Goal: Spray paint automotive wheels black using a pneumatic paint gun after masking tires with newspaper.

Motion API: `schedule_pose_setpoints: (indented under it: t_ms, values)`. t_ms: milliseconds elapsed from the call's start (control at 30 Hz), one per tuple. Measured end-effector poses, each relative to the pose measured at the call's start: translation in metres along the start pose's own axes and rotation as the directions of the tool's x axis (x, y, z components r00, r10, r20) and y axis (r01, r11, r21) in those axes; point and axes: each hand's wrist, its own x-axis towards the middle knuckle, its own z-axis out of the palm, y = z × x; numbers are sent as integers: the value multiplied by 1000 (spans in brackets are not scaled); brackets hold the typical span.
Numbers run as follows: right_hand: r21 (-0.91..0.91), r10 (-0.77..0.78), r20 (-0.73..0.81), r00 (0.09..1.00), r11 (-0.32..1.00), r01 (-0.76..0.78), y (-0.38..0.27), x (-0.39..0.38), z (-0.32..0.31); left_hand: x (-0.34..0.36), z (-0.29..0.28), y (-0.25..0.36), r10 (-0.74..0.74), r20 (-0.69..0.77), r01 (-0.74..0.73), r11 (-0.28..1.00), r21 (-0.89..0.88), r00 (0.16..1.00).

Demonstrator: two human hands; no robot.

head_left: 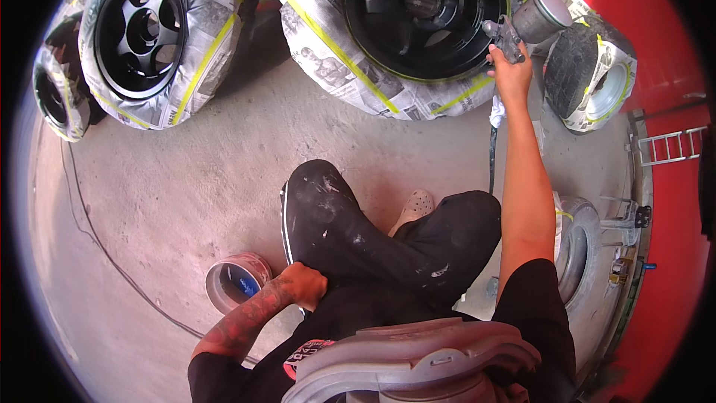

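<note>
My right hand [512,73], arm stretched forward, grips a spray gun [507,39] with a round metal cup [543,15] on it. The gun is beside the right edge of a black multi-spoke wheel [425,1]. Newspaper [328,67] and yellow masking tape [343,56] cover the tire around that wheel. A hose [493,157] hangs below the gun, with something white wrapped near its top. Closer in, my left hand [304,285] rests as a fist against my thigh. No object shows in it, and its fingertips are partly hidden.
At the far left stands another newspaper-masked black wheel [142,33], with a smaller masked wheel [52,97] beyond it. A masked tire [589,75] with a pale rim is at right. A bucket [216,283] sits by my left forearm. A thin cable [127,272] crosses the concrete floor.
</note>
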Motion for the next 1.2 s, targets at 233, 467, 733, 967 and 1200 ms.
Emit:
schedule_pose_setpoints:
  t_ms: [233,467,733,967,1200]
  values:
    - [68,-95,126,987,994,87,64,-45,-16,-8,30,-13,-149,90,150,989,-12,985]
    - [20,-382,-7,924,924,382,78,-5,-15,-18,47,-17,-215,64,221,970,-100,974]
    - [269,43,294,955,955,-126,42,27,-36,-21,13,11,-378,179,405,902,-152,909]
    - [227,77,332,940,961,-159,24,42,-41,-11,8,15,-426,159,442,893,-85,891]
    - [130,204,331,921,957,-259,77,-5,-39,-14,29,-13,-381,162,390,920,-29,910]
